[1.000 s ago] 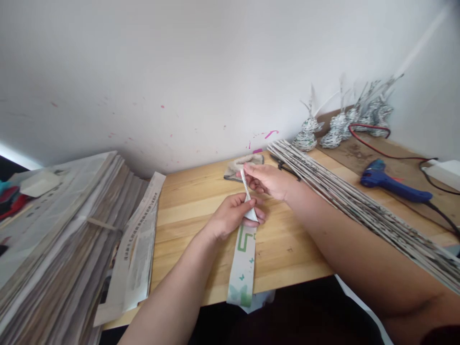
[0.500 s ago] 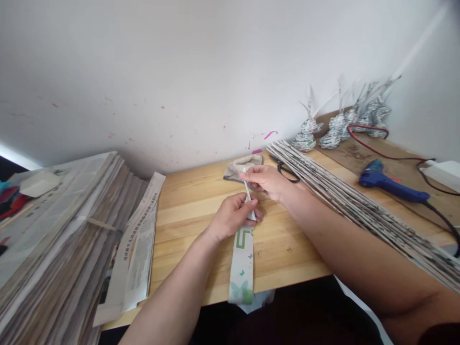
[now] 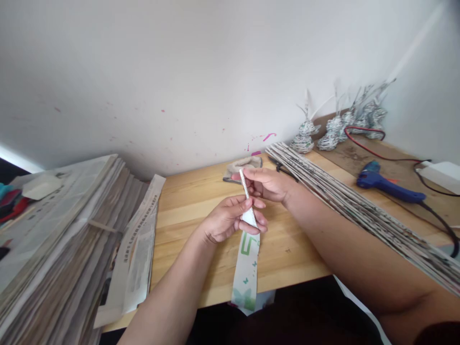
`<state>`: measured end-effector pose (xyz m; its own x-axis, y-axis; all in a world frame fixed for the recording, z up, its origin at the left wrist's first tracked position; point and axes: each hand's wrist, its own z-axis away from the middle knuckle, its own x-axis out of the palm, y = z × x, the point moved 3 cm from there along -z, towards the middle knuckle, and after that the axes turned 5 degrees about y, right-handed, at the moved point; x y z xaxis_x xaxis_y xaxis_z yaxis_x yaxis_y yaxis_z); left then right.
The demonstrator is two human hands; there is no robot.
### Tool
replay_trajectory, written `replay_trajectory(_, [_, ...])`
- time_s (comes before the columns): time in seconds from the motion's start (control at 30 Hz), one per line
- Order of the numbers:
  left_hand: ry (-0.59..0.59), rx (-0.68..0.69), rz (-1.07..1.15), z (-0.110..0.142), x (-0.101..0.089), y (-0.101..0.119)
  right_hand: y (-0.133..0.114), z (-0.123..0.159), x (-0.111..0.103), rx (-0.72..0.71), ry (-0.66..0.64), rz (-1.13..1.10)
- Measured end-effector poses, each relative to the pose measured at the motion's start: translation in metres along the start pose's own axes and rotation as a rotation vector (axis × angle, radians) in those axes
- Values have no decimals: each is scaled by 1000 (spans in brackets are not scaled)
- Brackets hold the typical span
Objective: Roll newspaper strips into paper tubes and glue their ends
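Note:
A long paper strip [image 3: 246,273] with green print and butterflies hangs down over the table's front edge. Its upper end is rolled into a thin white tube. My left hand [image 3: 230,218] is closed on the strip where the flat paper meets the roll, thumb on top and fingers beneath. Just above it, my right hand [image 3: 268,184] pinches the rolled tube [image 3: 243,183] between thumb and fingers. The tube's top end sticks up past the fingertips, tilted slightly left. Behind my right hand lies a grey-beige cloth [image 3: 233,167], and the black handles of a tool [image 3: 287,171] show beside it.
Stacked newspapers [image 3: 89,244] fill the left side, with cut newspaper strips [image 3: 140,249] next to them. At right lie a bundle of rolled paper sticks [image 3: 345,208] and a blue glue gun [image 3: 391,186] with its cord. Woven paper figures [image 3: 304,136] stand by the wall.
My right hand has turned around the tube, and more of the tube shows above the fingers. My left hand's fingers have spread a little beneath the paper, and the strip has shifted slightly right.

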<state>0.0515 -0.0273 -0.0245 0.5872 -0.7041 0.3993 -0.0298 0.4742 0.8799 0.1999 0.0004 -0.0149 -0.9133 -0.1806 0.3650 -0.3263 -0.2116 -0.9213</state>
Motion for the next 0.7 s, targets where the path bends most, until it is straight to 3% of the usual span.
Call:
replay_trajectory(0.1, [-7, -1, -47, 1, 0, 0, 2, 0, -1, -35, 46, -5])
replay_trajectory(0.23, [82, 29, -163, -4, -1, -5, 4, -4, -3, -84, 173, 133])
replay_trajectory(0.47, [255, 48, -252, -10, -1, -9, -1, 0, -3, -387, 472, 530])
replay_trajectory(0.6, [316, 36, -265, -9, -1, -9, -3, 2, -1, -419, 510, 606])
replay_trajectory(0.7, [276, 26, -240, -7, -2, -7, -5, 1, -1, -316, 451, 442])
